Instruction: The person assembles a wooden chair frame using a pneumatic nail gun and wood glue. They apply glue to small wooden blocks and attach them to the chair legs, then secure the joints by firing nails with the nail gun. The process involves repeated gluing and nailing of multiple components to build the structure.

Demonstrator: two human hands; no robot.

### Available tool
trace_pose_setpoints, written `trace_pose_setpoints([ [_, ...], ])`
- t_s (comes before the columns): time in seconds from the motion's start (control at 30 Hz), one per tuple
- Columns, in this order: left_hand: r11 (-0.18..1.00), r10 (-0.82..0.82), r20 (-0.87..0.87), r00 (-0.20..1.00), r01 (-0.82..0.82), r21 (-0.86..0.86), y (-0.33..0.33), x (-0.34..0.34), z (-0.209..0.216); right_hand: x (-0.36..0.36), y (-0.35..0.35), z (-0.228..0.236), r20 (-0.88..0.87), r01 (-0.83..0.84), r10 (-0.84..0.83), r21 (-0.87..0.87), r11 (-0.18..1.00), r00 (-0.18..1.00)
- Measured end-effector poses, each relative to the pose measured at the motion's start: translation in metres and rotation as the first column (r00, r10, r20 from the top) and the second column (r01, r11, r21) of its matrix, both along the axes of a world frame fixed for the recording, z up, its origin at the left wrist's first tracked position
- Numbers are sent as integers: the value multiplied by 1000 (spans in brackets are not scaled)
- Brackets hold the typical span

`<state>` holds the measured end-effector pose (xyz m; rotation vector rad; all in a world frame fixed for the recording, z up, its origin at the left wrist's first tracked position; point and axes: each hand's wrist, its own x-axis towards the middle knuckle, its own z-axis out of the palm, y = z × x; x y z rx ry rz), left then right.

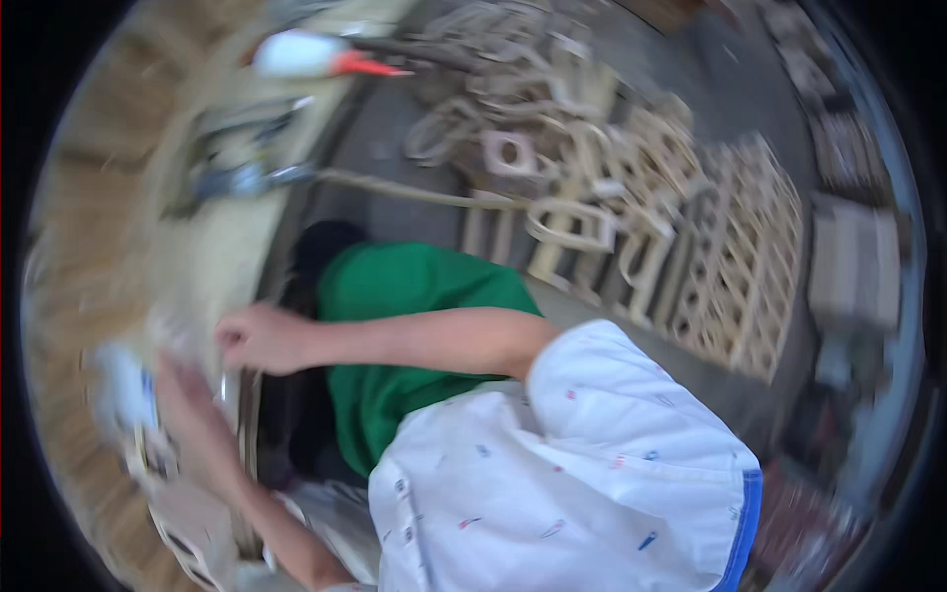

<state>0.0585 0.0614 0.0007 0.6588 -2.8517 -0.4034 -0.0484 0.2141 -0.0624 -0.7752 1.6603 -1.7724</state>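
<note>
My right hand (261, 338) is at the edge of a pale workbench (237, 242), its fingers curled closed. What it holds, if anything, is too small and blurred to name. Just left of it and a little lower, my left hand (185, 387) reaches over the bench, smeared by motion, so its fingers cannot be read. The two hands are close together but look apart. A white and blue object (120, 390), possibly a packet, lies beyond my left hand.
On the bench lie a white bottle with a red nozzle (301, 54) and a blue-grey metal tool (242, 173). To the right, pale wooden frames (572, 225) are heaped beside a lattice stack (745, 261). A cardboard box (855, 261) stands at far right.
</note>
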Motion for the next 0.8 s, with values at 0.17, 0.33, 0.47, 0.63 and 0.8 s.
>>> trace_pose_setpoints([
  [0.17, 868, -243, 137, 960, 278, -412, -56, 5, -54, 24, 44, -56, 126, 157, -152, -31, 987, 980],
  [0.33, 806, -335, 128, 934, 354, -475, -60, -1, -60, 30, 63, -81, 214, 180, -199, 105, 978, 957],
  [0.47, 799, -285, 191, 939, 343, -494, -57, -2, -50, 15, 60, -82, 144, 220, -229, 79, 972, 963],
  [0.63, 841, -240, 197, 950, 305, -447, -51, -2, -42, 12, 56, -86, 113, 330, -330, 18, 944, 937],
  [0.8, 860, -173, 204, 964, 249, -446, -39, -3, -40, 18, 59, -74, 224, 208, -215, 55, 977, 951],
])
